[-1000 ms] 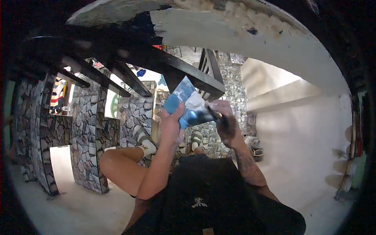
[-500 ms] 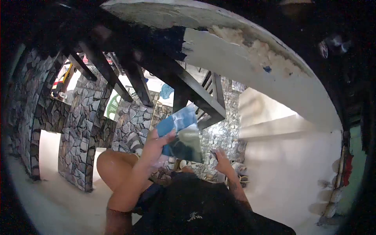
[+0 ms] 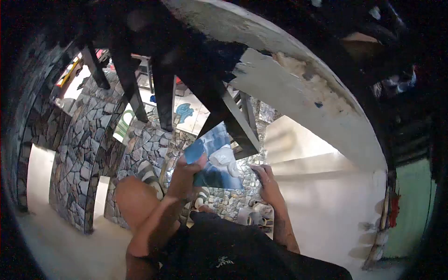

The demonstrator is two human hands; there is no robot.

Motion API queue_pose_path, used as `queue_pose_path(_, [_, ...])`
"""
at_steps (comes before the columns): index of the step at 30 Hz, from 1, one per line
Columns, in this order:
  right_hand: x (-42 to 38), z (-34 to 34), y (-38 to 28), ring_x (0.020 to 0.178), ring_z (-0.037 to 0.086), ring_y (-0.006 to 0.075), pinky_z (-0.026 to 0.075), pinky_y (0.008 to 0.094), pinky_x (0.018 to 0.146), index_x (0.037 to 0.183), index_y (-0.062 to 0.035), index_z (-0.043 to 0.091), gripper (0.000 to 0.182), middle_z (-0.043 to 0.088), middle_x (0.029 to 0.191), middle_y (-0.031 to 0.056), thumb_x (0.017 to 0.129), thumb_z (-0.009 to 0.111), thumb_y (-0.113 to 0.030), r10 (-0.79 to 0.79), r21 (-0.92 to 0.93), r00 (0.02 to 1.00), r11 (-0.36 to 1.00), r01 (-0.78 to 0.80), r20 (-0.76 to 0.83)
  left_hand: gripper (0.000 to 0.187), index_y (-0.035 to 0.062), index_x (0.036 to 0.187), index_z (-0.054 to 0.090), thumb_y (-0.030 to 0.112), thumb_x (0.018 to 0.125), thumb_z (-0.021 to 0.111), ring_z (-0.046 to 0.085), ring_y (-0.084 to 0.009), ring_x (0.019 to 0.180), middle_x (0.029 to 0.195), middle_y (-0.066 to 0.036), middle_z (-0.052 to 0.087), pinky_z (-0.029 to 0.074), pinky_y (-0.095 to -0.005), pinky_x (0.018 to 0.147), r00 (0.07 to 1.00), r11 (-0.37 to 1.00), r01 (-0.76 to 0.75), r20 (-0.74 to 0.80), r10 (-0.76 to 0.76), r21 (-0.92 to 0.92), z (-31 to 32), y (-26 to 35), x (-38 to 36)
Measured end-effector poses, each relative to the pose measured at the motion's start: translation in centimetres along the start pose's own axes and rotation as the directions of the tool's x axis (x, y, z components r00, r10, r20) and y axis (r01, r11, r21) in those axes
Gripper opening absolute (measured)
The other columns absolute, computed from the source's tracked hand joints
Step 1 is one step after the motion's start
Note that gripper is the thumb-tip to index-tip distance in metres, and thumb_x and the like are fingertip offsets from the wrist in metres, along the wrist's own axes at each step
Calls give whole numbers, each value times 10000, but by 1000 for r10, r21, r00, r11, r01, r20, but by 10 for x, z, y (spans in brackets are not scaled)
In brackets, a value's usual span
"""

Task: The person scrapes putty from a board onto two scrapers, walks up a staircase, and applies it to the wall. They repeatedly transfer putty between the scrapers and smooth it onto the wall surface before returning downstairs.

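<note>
My left hand (image 3: 187, 171) grips the left edge of a glossy blue rectangular sheet (image 3: 212, 177), with its thumb over the front. The sheet is tilted and shows dark and light blue areas. A white crumpled-looking patch (image 3: 224, 157) shows across its middle and right. To the right of the sheet, my right hand (image 3: 268, 184) is closed, apart from it. Something small and dark shows at its fingertips, but I cannot tell what it is.
Dark wooden beams (image 3: 163, 100) slant down ahead, beside stone-patterned walls (image 3: 77, 163). Pale steps (image 3: 303, 161) are at the right, under a rough plastered edge (image 3: 298, 84). Striped footwear (image 3: 150, 176) and sandals (image 3: 261, 219) show near the floor. A blue cloth-like thing (image 3: 184, 112) lies beyond the beams.
The view has shifted slightly. A white patch now shows on the blue sheet where a pale greenish area was. My left hand keeps its grip, and my right hand stays beside the sheet.
</note>
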State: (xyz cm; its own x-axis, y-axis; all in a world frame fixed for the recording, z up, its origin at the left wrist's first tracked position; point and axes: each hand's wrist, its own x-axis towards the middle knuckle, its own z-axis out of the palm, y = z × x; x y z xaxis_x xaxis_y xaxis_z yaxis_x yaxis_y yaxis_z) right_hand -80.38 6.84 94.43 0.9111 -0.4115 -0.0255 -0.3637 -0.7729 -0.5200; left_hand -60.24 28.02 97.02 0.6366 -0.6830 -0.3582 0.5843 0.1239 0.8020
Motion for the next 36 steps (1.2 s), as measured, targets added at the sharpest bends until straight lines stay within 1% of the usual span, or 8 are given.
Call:
queue_pose_path(13, [-25,18,10,1085,491,289,378,346,955,1262,-86,433,694,481,1145,141,621,462,179,-77,218,993,971,95,-90,389,10,1149,484,141,807,615,603,-177,841,975,-74,604,488,-298,763,996,982,-31,-85,16,-187,-13,1,-8])
queue_pose_path(20, [-14,18,7,1146,465,212,348,327,997,1326,-5,348,863,487,1231,94,501,560,129,277,971,960,237,-39,-29,243,13,1042,535,114,835,611,558,-117,750,869,-34,586,458,-257,689,971,983,-107,-227,71,-149,-3,-8,-6])
queue_pose_path(23, [-8,5,-18,1113,506,232,381,339,976,1333,29,333,854,489,1245,131,517,567,125,291,938,956,339,-79,-25,241,21,1042,528,126,841,611,545,-102,765,871,-25,579,442,-242,686,966,990,21,-259,16,139,-5,-7,-5])
queue_pose_path(24, [-4,5,-21,1132,484,203,374,327,986,1361,-13,317,862,457,1288,122,551,552,167,237,995,967,-67,-79,93,253,22,1055,517,125,843,608,548,-105,778,882,-30,580,438,-232,689,989,997,-62,-141,54,-49,-2,-11,-2])
queue_pose_path(26, [-5,17,-3,1082,523,219,416,345,951,1354,2,319,833,491,1246,141,566,520,181,214,973,964,-199,-118,160,255,17,1061,513,116,843,603,557,-116,789,897,-41,582,448,-243,703,985,998,-22,-174,11,-60,2,-14,-4])
queue_pose_path(29, [-4,9,-31,926,602,244,492,379,843,1302,46,361,710,579,1096,177,613,497,154,248,979,968,203,-6,-46,273,7,1082,502,100,843,596,571,-137,807,939,-61,582,467,-264,717,980,998,-2,-199,-9,-55,5,-16,-1])
queue_pose_path(31, [-1,11,-22,887,613,251,501,384,815,1243,79,417,626,602,1038,175,626,510,131,275,892,940,-449,-63,204,280,1,1091,495,88,842,591,578,-148,818,964,-71,581,480,-280,721,989,995,-10,-151,-5,-103,10,-18,0])
queue_pose_path(36, [-20,45,22,885,611,280,475,392,864,1035,125,525,322,616,979,190,734,513,12,239,794,926,-600,-95,292,276,-2,1086,494,78,840,591,587,-155,836,989,-77,580,496,-293,711,991,996,19,-130,-30,-82,17,-21,-2])
